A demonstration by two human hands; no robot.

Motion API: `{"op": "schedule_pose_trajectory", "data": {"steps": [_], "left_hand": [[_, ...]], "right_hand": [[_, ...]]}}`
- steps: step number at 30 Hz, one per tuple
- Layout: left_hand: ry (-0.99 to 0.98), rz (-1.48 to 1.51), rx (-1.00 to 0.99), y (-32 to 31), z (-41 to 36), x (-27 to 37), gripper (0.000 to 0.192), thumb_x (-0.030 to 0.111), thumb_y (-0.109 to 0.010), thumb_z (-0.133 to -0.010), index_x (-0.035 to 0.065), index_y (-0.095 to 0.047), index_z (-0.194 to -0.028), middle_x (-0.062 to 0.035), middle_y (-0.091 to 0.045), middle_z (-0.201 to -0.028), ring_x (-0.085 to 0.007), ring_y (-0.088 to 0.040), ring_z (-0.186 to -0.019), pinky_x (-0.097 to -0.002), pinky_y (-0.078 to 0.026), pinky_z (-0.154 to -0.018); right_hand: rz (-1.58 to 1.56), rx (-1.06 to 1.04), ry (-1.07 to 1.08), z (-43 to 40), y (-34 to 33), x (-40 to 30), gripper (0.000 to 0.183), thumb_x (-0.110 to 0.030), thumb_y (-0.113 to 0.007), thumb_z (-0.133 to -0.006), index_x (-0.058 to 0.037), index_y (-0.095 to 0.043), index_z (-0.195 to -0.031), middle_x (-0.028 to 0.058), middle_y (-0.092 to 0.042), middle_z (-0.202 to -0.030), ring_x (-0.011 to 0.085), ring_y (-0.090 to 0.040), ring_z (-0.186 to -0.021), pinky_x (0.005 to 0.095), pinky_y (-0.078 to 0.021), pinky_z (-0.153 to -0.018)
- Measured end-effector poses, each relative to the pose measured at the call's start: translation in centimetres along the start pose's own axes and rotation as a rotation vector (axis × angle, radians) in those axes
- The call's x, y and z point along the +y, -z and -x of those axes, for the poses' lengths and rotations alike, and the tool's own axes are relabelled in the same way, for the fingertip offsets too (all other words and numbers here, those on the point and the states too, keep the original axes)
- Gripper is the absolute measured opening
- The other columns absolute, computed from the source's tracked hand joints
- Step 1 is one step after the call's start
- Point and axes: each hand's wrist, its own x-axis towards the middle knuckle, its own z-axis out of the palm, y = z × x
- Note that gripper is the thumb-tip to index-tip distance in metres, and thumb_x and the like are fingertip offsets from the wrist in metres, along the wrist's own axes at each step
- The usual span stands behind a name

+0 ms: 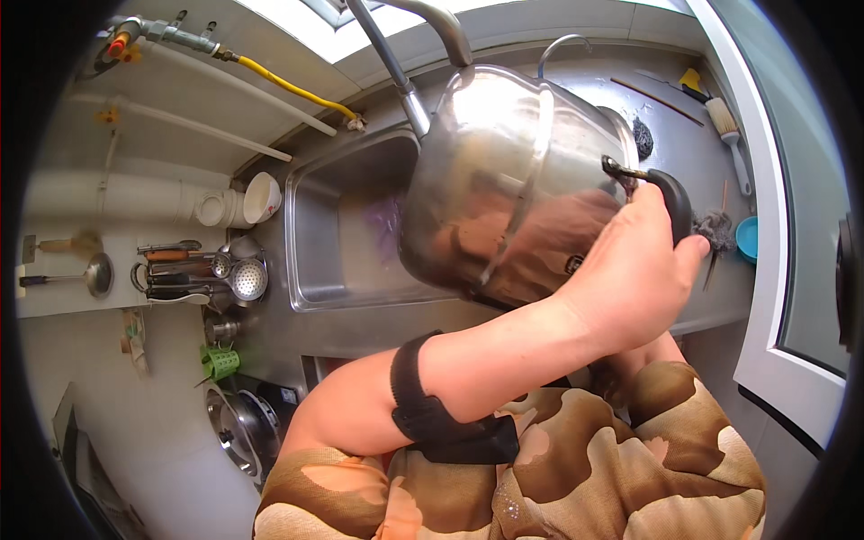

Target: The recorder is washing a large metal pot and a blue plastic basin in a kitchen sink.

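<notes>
A large stainless steel pot, held tilted, covers the right part of the steel sink basin. My left arm crosses in front of my body, and my left hand is shut on the pot's black side handle. Its fingertips are hidden behind the handle. My right hand is out of view behind the left forearm and the pot; only part of the right forearm shows. The faucet spout reaches down to the pot's far edge. Purple stuff lies in the basin.
Steel wool, a white-handled brush, a grey scrubber and a blue bowl lie right on the counter. A white bowl stands left of the sink. Ladles and a skimmer hang on the wall. The window frame juts in.
</notes>
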Motion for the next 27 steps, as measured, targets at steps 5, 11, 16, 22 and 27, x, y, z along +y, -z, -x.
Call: {"op": "schedule_pose_trajectory", "data": {"steps": [5, 11, 16, 22, 27], "left_hand": [[0.021, 0.038, -0.122, -1.6, -0.5, 0.8, 0.037, 0.013, -0.056, -0.083, -0.0143, -0.039, -0.1, -0.0329, -0.054, -0.095, -0.0426, -0.054, -0.096, -0.0438, -0.042, -0.083], [0.043, 0.018, -0.085, -2.7, -1.4, 0.3, 0.021, 0.013, -0.055, -0.086, -0.0036, -0.042, -0.089, -0.009, -0.056, -0.077, -0.0109, -0.057, -0.065, -0.0257, -0.046, -0.058], [-0.047, 0.016, -0.055, -4.4, -0.7, 0.2, 0.021, 0.012, -0.056, -0.086, -0.0039, -0.043, -0.092, -0.0086, -0.056, -0.078, -0.0106, -0.056, -0.066, -0.0256, -0.046, -0.059], [-0.031, -0.044, -0.099, -4.9, 1.8, 1.6, 0.02, 0.009, -0.056, -0.084, -0.0043, -0.043, -0.09, -0.0109, -0.055, -0.076, -0.0133, -0.057, -0.065, -0.0273, -0.046, -0.059], [-0.123, 0.053, -0.159, -5.6, 4.9, 1.9, 0.023, 0.009, -0.055, -0.083, -0.0062, -0.041, -0.092, -0.0148, -0.056, -0.082, -0.0146, -0.055, -0.063, -0.0306, -0.046, -0.062]], "right_hand": [[-0.007, 0.022, 0.041, 1.6, 0.9, -1.0, 0.04, -0.034, -0.035, -0.095, -0.0043, -0.047, -0.12, 0.0161, -0.053, -0.116, 0.0292, -0.053, -0.106, 0.0492, -0.043, -0.091], [-0.013, -0.02, 0.067, 1.2, 1.4, -1.6, 0.041, -0.035, -0.036, -0.095, -0.0045, -0.047, -0.119, 0.0158, -0.053, -0.115, 0.0285, -0.053, -0.106, 0.0486, -0.0434, -0.09], [-0.024, -0.009, 0.101, 2.9, 2.3, -1.8, 0.041, -0.035, -0.037, -0.094, -0.0047, -0.047, -0.119, 0.0156, -0.053, -0.115, 0.0278, -0.053, -0.105, 0.048, -0.0437, -0.09], [-0.031, 0.016, 0.133, 5.1, 2.0, -1.0, 0.041, -0.036, -0.038, -0.094, -0.0049, -0.047, -0.119, 0.0153, -0.053, -0.114, 0.027, -0.054, -0.105, 0.0474, -0.044, -0.09], [-0.026, 0.035, 0.154, 6.7, 1.5, -0.1, 0.041, -0.036, -0.039, -0.093, -0.0051, -0.047, -0.119, 0.015, -0.054, -0.114, 0.0264, -0.054, -0.105, 0.0468, -0.0443, -0.089]]}}
